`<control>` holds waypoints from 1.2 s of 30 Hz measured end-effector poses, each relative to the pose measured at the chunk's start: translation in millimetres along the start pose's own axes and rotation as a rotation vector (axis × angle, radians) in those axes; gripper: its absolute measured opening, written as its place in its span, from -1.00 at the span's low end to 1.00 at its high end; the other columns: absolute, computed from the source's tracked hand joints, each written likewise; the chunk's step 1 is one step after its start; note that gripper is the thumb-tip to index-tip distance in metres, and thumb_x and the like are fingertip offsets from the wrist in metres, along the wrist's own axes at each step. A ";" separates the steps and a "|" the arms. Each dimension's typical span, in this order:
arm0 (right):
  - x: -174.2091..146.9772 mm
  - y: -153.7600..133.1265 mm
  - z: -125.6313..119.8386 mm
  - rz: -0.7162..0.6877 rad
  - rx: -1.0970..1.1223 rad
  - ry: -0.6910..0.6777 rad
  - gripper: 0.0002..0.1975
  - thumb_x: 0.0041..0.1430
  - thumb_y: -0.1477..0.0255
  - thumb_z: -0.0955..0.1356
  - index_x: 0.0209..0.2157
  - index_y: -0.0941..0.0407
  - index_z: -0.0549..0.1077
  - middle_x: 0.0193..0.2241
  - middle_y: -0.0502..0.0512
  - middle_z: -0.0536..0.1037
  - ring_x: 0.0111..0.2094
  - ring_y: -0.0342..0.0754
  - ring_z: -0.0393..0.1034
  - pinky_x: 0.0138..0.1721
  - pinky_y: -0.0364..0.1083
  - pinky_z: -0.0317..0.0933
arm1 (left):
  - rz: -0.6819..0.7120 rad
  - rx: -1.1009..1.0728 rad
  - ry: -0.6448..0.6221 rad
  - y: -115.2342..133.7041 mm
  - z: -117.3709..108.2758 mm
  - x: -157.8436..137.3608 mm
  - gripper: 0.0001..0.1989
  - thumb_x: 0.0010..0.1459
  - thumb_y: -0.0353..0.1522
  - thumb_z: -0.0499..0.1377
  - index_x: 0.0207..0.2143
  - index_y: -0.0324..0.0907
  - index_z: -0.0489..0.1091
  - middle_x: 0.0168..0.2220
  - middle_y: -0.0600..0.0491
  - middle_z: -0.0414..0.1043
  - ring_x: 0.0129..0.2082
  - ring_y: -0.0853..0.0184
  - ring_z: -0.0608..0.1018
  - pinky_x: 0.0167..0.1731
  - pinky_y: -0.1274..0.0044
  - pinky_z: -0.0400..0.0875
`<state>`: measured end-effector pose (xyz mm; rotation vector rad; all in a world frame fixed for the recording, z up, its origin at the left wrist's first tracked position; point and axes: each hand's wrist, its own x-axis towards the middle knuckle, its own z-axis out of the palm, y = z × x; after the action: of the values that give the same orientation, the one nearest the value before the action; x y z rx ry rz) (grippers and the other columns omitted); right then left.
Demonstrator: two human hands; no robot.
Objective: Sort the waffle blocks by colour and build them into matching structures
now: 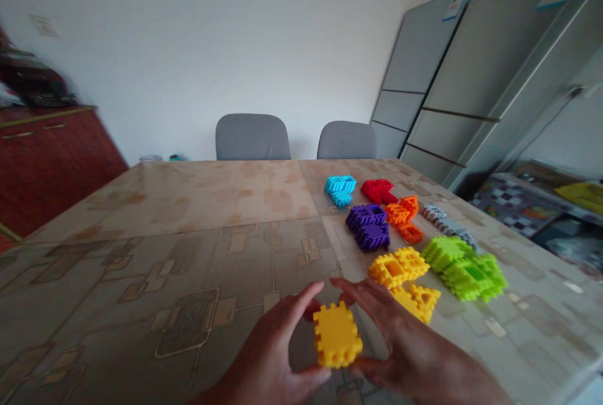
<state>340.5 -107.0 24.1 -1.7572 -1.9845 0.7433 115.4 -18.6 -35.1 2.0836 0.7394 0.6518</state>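
Observation:
Between my two hands at the near side of the table is a yellow interlocking block [336, 334] with notched edges. My left hand [277, 342] curves around its left side, the thumb against the lower corner and the fingers at the back. On the opposite side, my right hand [398, 336] grips it with thumb low and fingers behind. The rear of the block and some fingertips are hidden. Just beyond my right hand lie more yellow pieces [398, 267], stacked flat, and a yellow triangular piece [424, 299] partly covered by the hand.
Grouped on the table's right side are green pieces [466, 270], purple pieces [368, 227], orange pieces [404, 216], red pieces [378, 191], light blue pieces [340, 190] and grey pieces [450, 226]. Two grey chairs [252, 137] stand behind the patterned table [188, 204]. A fridge [414, 59] is at right.

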 end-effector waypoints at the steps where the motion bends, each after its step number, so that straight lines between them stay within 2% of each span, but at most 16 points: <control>1: -9.3 9.5 -6.5 0.021 -0.019 0.026 -0.11 0.00 0.34 0.53 0.35 -0.06 0.18 0.24 0.21 0.36 0.23 0.23 0.24 0.21 0.19 0.20 | 0.013 -0.021 -0.012 6.1 9.1 7.3 -0.05 -0.17 -0.55 0.28 0.30 0.11 0.12 0.11 0.08 0.45 0.04 0.16 0.53 0.09 0.37 0.42; 3: -28.7 29.1 -18.1 0.029 -0.066 0.132 -0.15 -0.04 0.27 0.56 0.29 -0.03 0.29 0.20 0.24 0.41 0.21 0.28 0.28 0.21 0.24 0.20 | 0.022 -0.059 -0.039 19.1 27.3 21.3 -0.05 -0.19 -0.56 0.29 0.29 0.08 0.14 0.09 0.06 0.46 0.04 0.16 0.52 0.11 0.35 0.40; 5: -48.1 47.5 -26.8 0.031 -0.111 0.292 -0.30 0.01 0.22 0.53 0.20 0.02 0.41 0.14 0.27 0.48 0.15 0.28 0.36 0.16 0.22 0.27 | 0.021 -0.094 -0.061 31.7 45.2 33.8 -0.04 -0.19 -0.57 0.31 0.29 0.03 0.15 0.06 0.02 0.46 0.01 0.14 0.52 0.11 0.33 0.40; 8: -72.6 70.1 -31.3 0.081 -0.153 0.492 -0.52 0.11 0.23 0.46 0.07 0.04 0.50 -0.09 0.23 0.62 -0.10 0.16 0.55 -0.07 0.07 0.46 | 0.042 -0.122 -0.080 45.5 70.8 48.6 -0.01 -0.20 -0.60 0.34 0.31 -0.04 0.12 0.07 -0.05 0.44 0.00 0.11 0.52 0.10 0.29 0.41; 11: -87.7 86.5 -26.9 0.126 -0.183 0.525 -0.61 0.10 0.25 0.45 -0.02 0.05 0.53 -0.26 0.14 0.65 -0.25 0.08 0.59 -0.21 -0.04 0.50 | 0.068 -0.100 -0.097 52.0 93.0 58.7 0.00 -0.20 -0.61 0.35 0.32 -0.09 0.09 0.11 -0.13 0.40 0.06 0.05 0.48 0.12 0.22 0.40; 15: -91.6 98.5 -18.2 0.152 -0.163 0.540 -0.60 0.08 0.26 0.46 -0.03 0.06 0.54 -0.28 0.13 0.65 -0.30 0.05 0.59 -0.25 -0.08 0.49 | 0.054 -0.072 -0.097 54.9 112.9 66.6 -0.02 -0.18 -0.62 0.36 0.31 -0.16 0.10 0.15 -0.19 0.36 0.11 -0.01 0.44 0.16 0.16 0.37; 21: -77.1 93.2 -16.7 0.074 -0.129 0.648 -0.67 0.03 0.33 0.48 -0.12 0.07 0.56 -0.32 0.09 0.66 -0.38 0.00 0.57 -0.33 -0.12 0.49 | 0.082 -0.063 -0.034 50.9 124.9 69.0 -0.05 -0.10 -0.62 0.38 0.31 -0.08 0.10 0.13 -0.14 0.38 0.11 0.04 0.46 0.15 0.18 0.40; 27: -72.4 88.2 -18.8 0.060 -0.135 0.668 -0.74 0.03 0.39 0.46 -0.17 0.08 0.57 -0.37 0.07 0.67 -0.43 -0.02 0.56 -0.38 -0.13 0.49 | 0.122 -0.041 -0.032 45.0 128.5 67.0 0.03 -0.11 -0.68 0.40 0.31 0.00 0.02 0.23 -0.14 0.27 0.22 0.04 0.37 0.21 0.15 0.33; 32: -73.6 88.7 -18.0 0.061 -0.155 0.682 -0.73 0.04 0.40 0.44 -0.16 0.08 0.57 -0.40 0.06 0.66 -0.45 -0.04 0.56 -0.41 -0.14 0.47 | 0.167 -0.033 -0.009 46.2 127.2 68.6 0.06 -0.11 -0.69 0.40 0.32 0.05 -0.03 0.22 -0.11 0.28 0.19 0.07 0.40 0.17 0.18 0.39; 36: -73.1 85.7 -17.5 0.057 -0.193 0.681 -0.74 0.04 0.40 0.44 -0.17 0.08 0.56 -0.41 0.05 0.65 -0.45 -0.04 0.55 -0.41 -0.14 0.47 | 0.178 -0.001 -0.005 47.6 125.0 71.2 0.01 -0.07 -0.64 0.42 0.31 0.04 0.00 0.17 -0.11 0.33 0.13 0.05 0.45 0.13 0.16 0.42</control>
<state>428.6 -170.5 -10.8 -1.8483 -1.5697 -0.0565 261.1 -57.8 -49.5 2.1654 0.5543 0.7437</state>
